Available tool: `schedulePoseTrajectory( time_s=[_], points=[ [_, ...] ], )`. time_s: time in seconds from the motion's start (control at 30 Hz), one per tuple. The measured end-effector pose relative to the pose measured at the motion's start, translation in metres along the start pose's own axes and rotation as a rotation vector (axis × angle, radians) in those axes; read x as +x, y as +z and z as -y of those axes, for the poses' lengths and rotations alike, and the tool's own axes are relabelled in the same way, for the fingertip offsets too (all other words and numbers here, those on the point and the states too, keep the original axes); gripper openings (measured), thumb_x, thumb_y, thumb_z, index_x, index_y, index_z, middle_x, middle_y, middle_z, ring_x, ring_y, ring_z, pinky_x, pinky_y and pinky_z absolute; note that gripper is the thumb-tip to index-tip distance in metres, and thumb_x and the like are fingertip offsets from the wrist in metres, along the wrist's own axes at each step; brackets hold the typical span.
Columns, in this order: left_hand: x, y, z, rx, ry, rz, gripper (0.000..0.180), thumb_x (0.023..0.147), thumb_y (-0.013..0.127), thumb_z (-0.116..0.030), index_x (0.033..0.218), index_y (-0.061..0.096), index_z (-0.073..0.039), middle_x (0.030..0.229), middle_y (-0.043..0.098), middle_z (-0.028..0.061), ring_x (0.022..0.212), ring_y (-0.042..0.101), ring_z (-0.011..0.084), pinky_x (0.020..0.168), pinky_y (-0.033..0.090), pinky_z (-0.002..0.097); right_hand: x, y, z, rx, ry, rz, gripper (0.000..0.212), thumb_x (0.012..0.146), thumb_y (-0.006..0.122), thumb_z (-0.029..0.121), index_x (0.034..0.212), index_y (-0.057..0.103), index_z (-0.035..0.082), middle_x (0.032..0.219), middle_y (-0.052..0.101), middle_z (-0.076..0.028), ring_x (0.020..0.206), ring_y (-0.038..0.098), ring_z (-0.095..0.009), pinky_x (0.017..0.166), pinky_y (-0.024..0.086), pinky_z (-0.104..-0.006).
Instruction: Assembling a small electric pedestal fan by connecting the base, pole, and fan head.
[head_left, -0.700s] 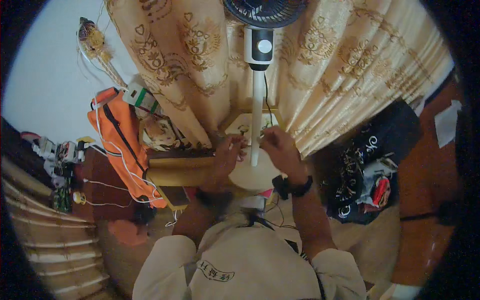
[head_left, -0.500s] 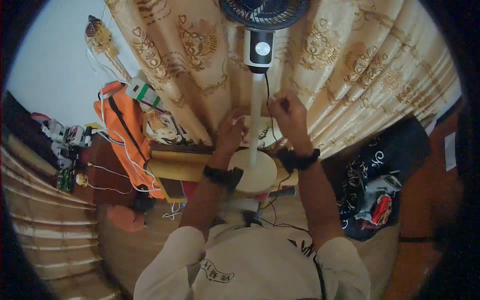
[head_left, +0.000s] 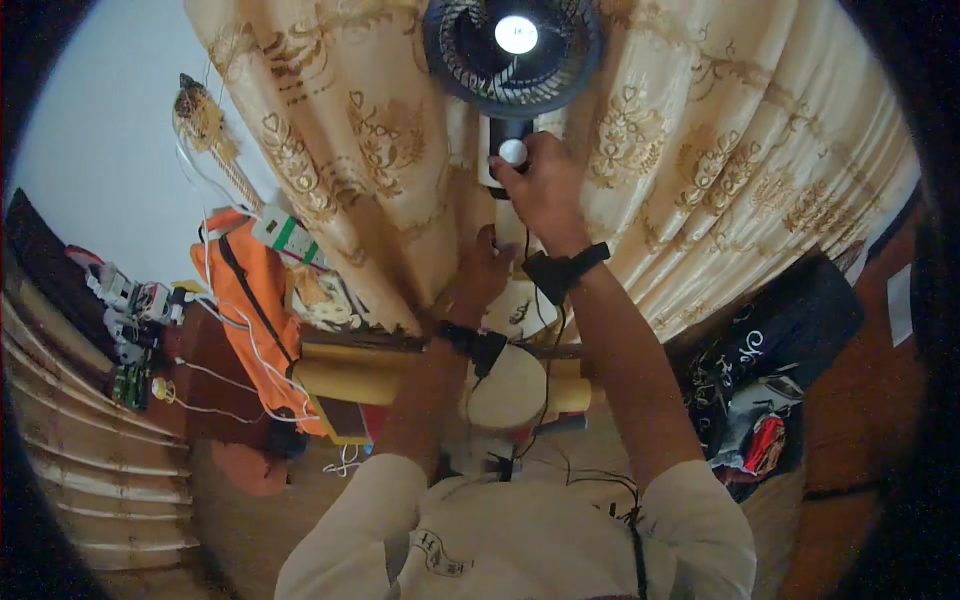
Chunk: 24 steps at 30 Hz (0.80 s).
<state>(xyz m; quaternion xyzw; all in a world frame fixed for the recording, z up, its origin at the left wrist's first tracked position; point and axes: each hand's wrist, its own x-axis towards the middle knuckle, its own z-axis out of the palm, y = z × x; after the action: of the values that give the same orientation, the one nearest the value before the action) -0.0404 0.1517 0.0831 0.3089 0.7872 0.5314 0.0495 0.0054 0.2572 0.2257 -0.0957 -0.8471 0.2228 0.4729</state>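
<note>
A standing fan [head_left: 512, 60] with a dark round grille and a bright white centre is in front of me. My right hand [head_left: 550, 190] wraps round the control housing just under the grille, its thumb beside the silver knob [head_left: 513, 152]. Lower and to the left, my left hand [head_left: 485, 265] has curled fingers near the fan's stem line; a small pale bit shows at the fingertips, too small to name. The stem cannot be made out here. The fan's round cream base [head_left: 508, 388] lies between my forearms. A black cable [head_left: 548, 365] runs down beside it.
Gold embroidered curtains [head_left: 690, 150] hang close behind the fan. To the left are an orange bag [head_left: 262, 290], a power strip [head_left: 290, 240] with white cords, and small white devices [head_left: 130, 300]. A dark bag [head_left: 790, 310] with a red package [head_left: 765, 445] lies right.
My right hand has moved up from beside the stem to the fan's control housing and closed on it. The fan's grille shows more fully in view. My left hand stays low, fingers curled.
</note>
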Motion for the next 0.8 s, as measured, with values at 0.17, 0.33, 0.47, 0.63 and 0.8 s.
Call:
schedulePoseTrajectory(
  time_s=[0.17,0.33,0.47,0.63,0.8],
  points=[
    [-0.003,-0.002,0.010,0.016,0.074,-0.063,0.040,0.090,0.063,-0.023,0.119,0.053,0.002,0.106,0.067,0.0235,0.097,0.066,0.0410,0.084,0.051,0.0478,0.004,0.002,0.018,-0.167,-0.079,0.039,0.039,0.081,0.076,0.021,0.106,0.057,-0.003,0.098,0.058,-0.021,0.090,0.060,-0.040,0.077,0.049,-0.0461],
    [0.003,0.007,0.021,-0.067,0.151,-0.042,0.039,0.090,0.061,-0.019,0.120,0.052,0.003,0.108,0.065,0.0237,0.096,0.065,0.0397,0.084,0.051,0.0467,0.003,0.004,0.006,-0.199,-0.118,0.066,0.039,0.084,0.074,0.023,0.108,0.055,-0.001,0.098,0.058,-0.021,0.088,0.060,-0.039,0.074,0.049,-0.0462],
    [0.000,0.002,0.020,-0.146,0.022,0.144,0.056,0.094,0.062,-0.040,0.117,0.050,0.010,0.103,0.062,0.0275,0.099,0.059,0.0421,0.089,0.046,0.0507,0.001,0.001,0.002,-0.223,-0.134,0.097,0.036,0.088,0.067,0.026,0.107,0.051,0.000,0.102,0.057,-0.022,0.086,0.063,-0.043,0.072,0.053,-0.0506],
    [-0.017,-0.007,0.008,-0.118,0.093,0.083,0.038,0.089,0.064,-0.015,0.118,0.051,0.005,0.103,0.064,0.0277,0.097,0.064,0.0420,0.082,0.051,0.0478,-0.005,-0.009,0.021,-0.133,-0.094,0.065,0.037,0.085,0.070,0.027,0.103,0.052,0.000,0.099,0.057,-0.022,0.086,0.061,-0.043,0.073,0.051,-0.0496],
    [-0.032,-0.016,-0.009,-0.035,0.102,0.054,0.040,0.088,0.067,-0.017,0.118,0.050,0.004,0.106,0.063,0.0271,0.099,0.063,0.0450,0.083,0.050,0.0493,-0.018,-0.009,0.025,-0.046,-0.028,-0.014,0.039,0.082,0.074,0.027,0.100,0.053,0.000,0.092,0.055,-0.020,0.085,0.057,-0.040,0.071,0.048,-0.0480]
  ],
)
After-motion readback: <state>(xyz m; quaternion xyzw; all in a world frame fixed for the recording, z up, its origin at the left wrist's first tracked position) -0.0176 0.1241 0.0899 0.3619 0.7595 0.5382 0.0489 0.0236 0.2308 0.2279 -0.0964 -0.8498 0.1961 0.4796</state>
